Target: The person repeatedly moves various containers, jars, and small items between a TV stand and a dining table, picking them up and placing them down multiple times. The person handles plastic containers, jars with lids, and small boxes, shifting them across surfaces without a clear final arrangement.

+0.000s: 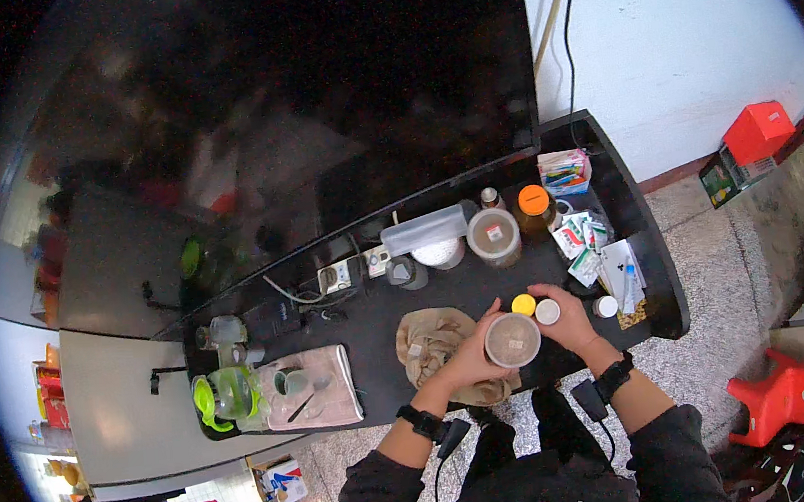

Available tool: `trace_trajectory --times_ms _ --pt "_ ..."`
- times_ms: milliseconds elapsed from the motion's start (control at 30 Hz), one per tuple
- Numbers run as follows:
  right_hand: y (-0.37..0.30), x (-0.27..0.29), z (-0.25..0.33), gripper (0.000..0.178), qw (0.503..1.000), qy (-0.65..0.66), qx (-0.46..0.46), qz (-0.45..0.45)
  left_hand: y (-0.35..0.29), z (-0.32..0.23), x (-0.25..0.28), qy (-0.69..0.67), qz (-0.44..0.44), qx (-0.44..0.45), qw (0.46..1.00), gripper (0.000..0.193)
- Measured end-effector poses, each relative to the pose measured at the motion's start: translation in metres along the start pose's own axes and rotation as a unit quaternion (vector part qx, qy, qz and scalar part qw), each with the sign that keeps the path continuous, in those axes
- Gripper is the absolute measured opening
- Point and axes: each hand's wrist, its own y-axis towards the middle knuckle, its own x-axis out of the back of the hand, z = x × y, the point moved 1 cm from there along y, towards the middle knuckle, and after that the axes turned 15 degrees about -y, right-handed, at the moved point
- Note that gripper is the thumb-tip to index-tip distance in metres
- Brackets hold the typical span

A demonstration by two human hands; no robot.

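On my feed the left hand (472, 361) is closed around a round tub (512, 340), fingers along its left and far sides. The right hand (573, 321) is curled around a small white-capped bottle (547, 311), just right of the tub. A yellow-capped bottle (523, 305) sits between the two hands, on the far side of the tub; I can't tell whether any finger touches it.

The tub sits against the left palm, near the close edge of the black tabletop (369, 312); I can't tell whether its base is resting there. From above I see a circular, see-through lid with a pale rim, a small light label on it and something brownish beneath.

Left of the left hand lies a crumpled tan cloth (430, 335). Right of the right hand I have a small white-lidded pot (605, 307) and some white cards (623, 273). Farther back stand a larger lidded jar (494, 236) and an orange-lidded jar (534, 201). Far left, a pink towel (338, 407) carries a mug (291, 381), with a green-trimmed pitcher (234, 393) beside it. A big dark screen (311, 114) rises behind everything.
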Motion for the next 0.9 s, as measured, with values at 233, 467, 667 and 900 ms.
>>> trace_trajectory --times_ms 233,467,667,900 --pt "-0.005 0.007 -0.005 0.041 0.998 0.050 -0.015 0.026 0.008 0.000 -0.004 -0.066 0.036 0.067 0.995 0.106" --pt "-0.046 0.039 0.039 0.038 0.995 0.080 0.007 -0.055 -0.015 -0.052 -0.025 -0.054 0.096 0.032 0.993 0.101" --pt "-0.144 0.091 0.097 0.037 0.982 0.040 -0.035 -0.181 -0.040 -0.105 -0.073 -0.003 0.214 -0.076 0.974 0.100" --pt "-0.377 0.089 0.165 0.038 0.897 -0.020 -0.118 -0.427 -0.127 -0.124 -0.204 -0.010 0.463 -0.104 0.880 0.103"
